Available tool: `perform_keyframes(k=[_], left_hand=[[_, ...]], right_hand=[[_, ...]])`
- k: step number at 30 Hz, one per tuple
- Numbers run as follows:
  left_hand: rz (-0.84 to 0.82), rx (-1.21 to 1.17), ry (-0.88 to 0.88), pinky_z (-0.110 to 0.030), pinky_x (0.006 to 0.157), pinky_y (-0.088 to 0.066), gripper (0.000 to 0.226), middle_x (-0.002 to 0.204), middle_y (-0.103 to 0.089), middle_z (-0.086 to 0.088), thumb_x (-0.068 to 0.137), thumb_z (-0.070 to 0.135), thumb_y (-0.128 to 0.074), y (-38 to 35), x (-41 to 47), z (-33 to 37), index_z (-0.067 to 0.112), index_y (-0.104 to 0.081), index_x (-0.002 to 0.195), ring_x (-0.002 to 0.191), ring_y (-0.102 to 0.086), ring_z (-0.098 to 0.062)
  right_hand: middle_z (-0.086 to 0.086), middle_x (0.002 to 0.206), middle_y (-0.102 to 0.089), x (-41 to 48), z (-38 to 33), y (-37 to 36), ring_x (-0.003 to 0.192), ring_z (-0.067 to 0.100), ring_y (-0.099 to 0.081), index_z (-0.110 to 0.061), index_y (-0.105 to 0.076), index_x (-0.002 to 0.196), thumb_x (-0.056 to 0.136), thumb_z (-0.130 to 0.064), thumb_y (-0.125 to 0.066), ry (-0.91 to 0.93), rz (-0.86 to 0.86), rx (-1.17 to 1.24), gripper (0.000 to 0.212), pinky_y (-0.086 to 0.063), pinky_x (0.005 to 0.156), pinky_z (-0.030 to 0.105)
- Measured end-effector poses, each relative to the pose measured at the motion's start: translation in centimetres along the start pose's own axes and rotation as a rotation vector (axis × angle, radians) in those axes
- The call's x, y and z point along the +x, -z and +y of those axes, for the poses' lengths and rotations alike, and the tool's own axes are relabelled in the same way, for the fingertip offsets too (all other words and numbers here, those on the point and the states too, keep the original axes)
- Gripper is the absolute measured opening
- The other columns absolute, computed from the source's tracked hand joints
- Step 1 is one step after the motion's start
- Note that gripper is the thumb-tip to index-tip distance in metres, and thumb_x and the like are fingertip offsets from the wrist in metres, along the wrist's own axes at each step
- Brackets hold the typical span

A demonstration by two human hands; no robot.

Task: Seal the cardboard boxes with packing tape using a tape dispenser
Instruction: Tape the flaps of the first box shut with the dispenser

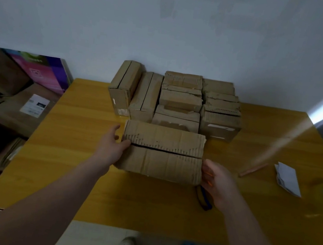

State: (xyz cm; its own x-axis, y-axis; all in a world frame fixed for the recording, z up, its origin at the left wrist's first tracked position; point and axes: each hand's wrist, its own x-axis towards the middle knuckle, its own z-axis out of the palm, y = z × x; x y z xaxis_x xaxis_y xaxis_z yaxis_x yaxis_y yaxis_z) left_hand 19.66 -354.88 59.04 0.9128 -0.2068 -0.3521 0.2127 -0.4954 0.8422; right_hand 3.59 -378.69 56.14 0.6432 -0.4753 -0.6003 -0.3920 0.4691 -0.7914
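A worn cardboard box (163,153) lies on the yellow wooden table (69,172) in front of me, its two top flaps closed with a dark seam running left to right. My left hand (113,147) holds the box's left end, thumb on the top by the seam. My right hand (218,182) is at the box's right end and grips a tape dispenser (205,199) with a blue and orange handle, mostly hidden under the palm.
Several more cardboard boxes (177,100) are stacked against the wall behind. A pencil-like stick (252,170) and a folded white paper (288,178) lie at the right. Larger cartons (27,95) stand off the table's left edge.
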Motion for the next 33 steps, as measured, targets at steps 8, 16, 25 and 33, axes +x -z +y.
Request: perform_keyframes(k=[8,16,25,33], left_hand=[[-0.103,0.995,-0.595,-0.057,0.113,0.001,0.08,0.16,0.004,0.006,0.079,0.079,-0.029,-2.1,1.4,1.6,0.041,-0.019,0.149,0.146,0.009,-0.024],[-0.295,1.31,-0.611,-0.059,0.111,0.012,0.126,0.155,0.029,-0.003,0.041,0.1,-0.012,-2.5,5.3,2.6,0.039,0.021,0.146,0.143,0.023,-0.025],[-0.456,1.322,-0.589,-0.065,0.112,0.004,0.133,0.153,0.032,-0.005,0.047,0.095,-0.049,-2.9,7.4,3.6,0.043,0.032,0.139,0.139,0.032,-0.029],[-0.487,1.3,-0.699,-0.061,0.113,0.002,0.137,0.154,0.031,-0.003,0.056,0.082,-0.063,-3.0,6.2,3.3,0.033,0.029,0.144,0.14,0.031,-0.026]], right_hand=[[0.0,0.092,-0.053,1.6,2.5,1.7,0.076,0.017,-0.05,-0.011,-0.049,0.129,0.091,-0.034,-0.063,0.009,0.31,-0.989,0.047,-0.04,0.061,0.03],[-0.004,0.08,-0.051,2.0,4.4,1.6,0.067,0.011,-0.055,-0.019,-0.041,0.092,0.09,-0.039,-0.061,-0.037,0.261,-1.368,0.028,-0.043,0.056,0.025],[0.011,0.1,-0.056,1.9,1.6,2.6,0.076,0.019,-0.05,-0.011,-0.051,0.111,0.1,-0.028,-0.048,0.147,0.48,-0.766,0.02,-0.046,0.067,0.038],[-0.001,0.094,-0.062,-2.8,-7.8,2.4,0.082,0.014,-0.059,-0.02,-0.062,0.095,0.091,-0.039,-0.06,0.396,0.447,-0.248,0.02,-0.048,0.068,0.034]])
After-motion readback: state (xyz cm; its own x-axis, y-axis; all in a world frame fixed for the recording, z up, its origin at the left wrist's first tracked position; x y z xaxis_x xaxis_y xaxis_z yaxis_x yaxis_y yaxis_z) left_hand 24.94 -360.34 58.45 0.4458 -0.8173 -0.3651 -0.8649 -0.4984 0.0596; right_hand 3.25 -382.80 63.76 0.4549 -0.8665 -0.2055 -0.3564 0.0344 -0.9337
